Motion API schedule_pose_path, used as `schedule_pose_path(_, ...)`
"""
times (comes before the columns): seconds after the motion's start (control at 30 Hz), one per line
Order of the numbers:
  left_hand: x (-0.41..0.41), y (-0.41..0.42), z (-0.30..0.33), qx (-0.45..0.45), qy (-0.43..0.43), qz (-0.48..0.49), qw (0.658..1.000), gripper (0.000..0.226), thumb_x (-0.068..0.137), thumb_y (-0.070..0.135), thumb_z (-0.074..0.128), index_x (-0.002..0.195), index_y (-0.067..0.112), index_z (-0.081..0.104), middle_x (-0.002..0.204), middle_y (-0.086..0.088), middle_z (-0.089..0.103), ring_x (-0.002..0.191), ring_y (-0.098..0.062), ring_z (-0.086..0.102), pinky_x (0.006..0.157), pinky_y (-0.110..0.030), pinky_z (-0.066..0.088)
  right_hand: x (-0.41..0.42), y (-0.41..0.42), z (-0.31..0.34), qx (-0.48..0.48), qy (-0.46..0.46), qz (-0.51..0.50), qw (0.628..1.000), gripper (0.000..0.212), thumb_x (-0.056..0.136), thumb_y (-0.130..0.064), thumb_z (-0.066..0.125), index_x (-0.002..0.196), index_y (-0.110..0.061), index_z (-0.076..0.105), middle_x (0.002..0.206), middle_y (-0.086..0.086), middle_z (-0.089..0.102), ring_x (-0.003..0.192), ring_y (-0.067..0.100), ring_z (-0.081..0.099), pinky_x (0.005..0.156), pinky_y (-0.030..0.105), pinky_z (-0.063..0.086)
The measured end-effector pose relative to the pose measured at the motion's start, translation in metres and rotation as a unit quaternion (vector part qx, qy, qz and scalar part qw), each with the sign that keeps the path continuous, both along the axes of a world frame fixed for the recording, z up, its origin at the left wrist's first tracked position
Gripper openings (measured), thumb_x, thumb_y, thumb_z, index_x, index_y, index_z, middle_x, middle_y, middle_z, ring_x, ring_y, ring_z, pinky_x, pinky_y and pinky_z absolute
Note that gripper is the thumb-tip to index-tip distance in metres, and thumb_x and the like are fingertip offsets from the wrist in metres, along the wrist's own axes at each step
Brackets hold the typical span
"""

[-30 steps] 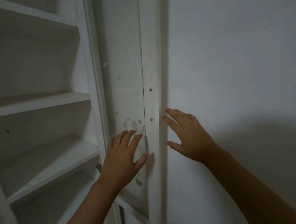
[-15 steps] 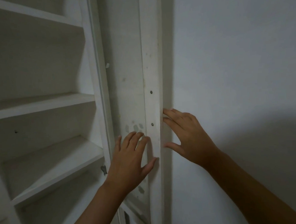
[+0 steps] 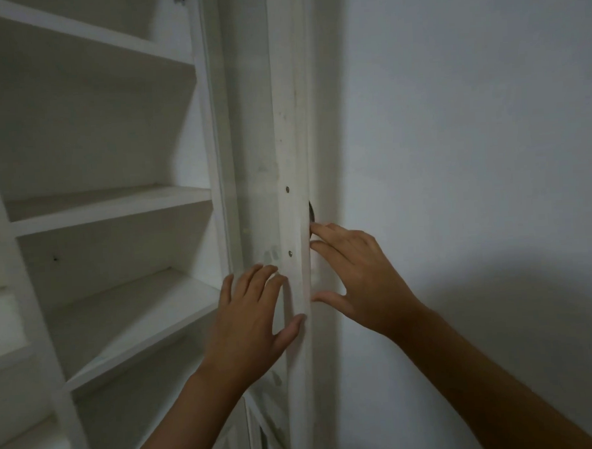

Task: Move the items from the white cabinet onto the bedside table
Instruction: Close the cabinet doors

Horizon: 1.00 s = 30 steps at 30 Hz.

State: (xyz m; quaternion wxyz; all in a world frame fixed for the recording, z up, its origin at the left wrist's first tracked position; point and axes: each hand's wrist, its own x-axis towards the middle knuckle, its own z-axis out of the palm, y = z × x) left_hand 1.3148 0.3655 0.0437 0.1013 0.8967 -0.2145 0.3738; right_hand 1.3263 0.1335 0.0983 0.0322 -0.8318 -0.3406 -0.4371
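Note:
The white cabinet [image 3: 115,206] fills the left, its shelves bare in what I can see. Its door [image 3: 288,139] stands swung open against the wall, edge-on to me. My left hand [image 3: 248,326] lies flat on the door's inner face, fingers spread, thumb on the door's edge. My right hand [image 3: 359,276] reaches behind the door's outer edge, fingertips touching it just below a dark handle [image 3: 310,211] that peeks out. Neither hand holds an item. No bedside table is in view.
A plain white wall [image 3: 472,146] takes up the right side, close behind the open door. A lower cabinet door [image 3: 264,438] shows below my left forearm. The room is dim.
Both hands have moved closer to the door's edge; the right fingertips now touch it from behind. The view has shifted, and the dark handle has come into sight.

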Motion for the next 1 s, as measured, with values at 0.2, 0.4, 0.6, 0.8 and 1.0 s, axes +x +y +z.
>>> schedule_pose_path(0.2, -0.024, 0.039, -0.004, -0.019, -0.011, -0.006, 1.000, 0.059, 0.093, 0.064, 0.052, 0.137, 0.025, 0.053, 0.147, 0.004, 0.049, 0.144, -0.018, 0.038, 0.120, -0.056, 0.027, -0.017, 0.040, -0.002, 0.001, 0.002, 0.025, 1.000, 0.078, 0.089, -0.053, 0.076, 0.149, -0.011, 0.049, 0.164, 0.005, 0.036, 0.153, 0.024, 0.032, 0.115, 0.051, 0.036)
schedule_pose_path(0.4, -0.043, 0.080, -0.007, -0.029, -0.014, 0.011, 0.999, 0.056, 0.093, 0.063, 0.051, 0.136, 0.026, 0.053, 0.146, 0.004, 0.050, 0.143, -0.018, 0.039, 0.118, -0.057, 0.031, -0.023, 0.087, -0.001, -0.002, 0.000, 0.052, 0.999, 0.082, 0.090, -0.058, 0.073, 0.151, -0.009, 0.048, 0.166, 0.006, 0.034, 0.154, 0.024, 0.030, 0.115, 0.053, 0.036)
schedule_pose_path(0.6, -0.056, 0.126, -0.010, -0.030, -0.025, 0.038, 0.999, 0.054, 0.094, 0.057, 0.056, 0.136, 0.024, 0.054, 0.144, 0.002, 0.051, 0.140, -0.019, 0.043, 0.117, -0.057, 0.032, -0.021, 0.136, -0.002, 0.004, -0.016, 0.087, 0.996, 0.083, 0.086, -0.059, 0.076, 0.149, -0.011, 0.049, 0.164, 0.006, 0.036, 0.152, 0.024, 0.034, 0.116, 0.054, 0.038)
schedule_pose_path(0.8, -0.062, 0.174, -0.013, -0.025, -0.024, 0.075, 0.997, 0.054, 0.096, 0.054, 0.055, 0.136, 0.018, 0.057, 0.139, -0.001, 0.054, 0.132, -0.023, 0.049, 0.107, -0.052, 0.040, -0.013, 0.186, 0.001, -0.023, -0.042, 0.103, 0.994, 0.073, 0.091, -0.053, 0.073, 0.148, -0.013, 0.051, 0.168, 0.008, 0.028, 0.154, 0.028, 0.029, 0.115, 0.054, 0.037)
schedule_pose_path(1.0, -0.062, 0.218, -0.015, -0.034, -0.025, 0.130, 0.991, 0.052, 0.094, 0.054, 0.056, 0.133, 0.019, 0.057, 0.137, 0.000, 0.055, 0.129, -0.021, 0.051, 0.109, -0.052, 0.040, 0.002, 0.234, 0.011, -0.015, -0.038, 0.150, 0.988, 0.069, 0.092, -0.050, 0.072, 0.148, -0.016, 0.051, 0.172, 0.011, 0.014, 0.155, 0.027, 0.026, 0.118, 0.050, 0.035)
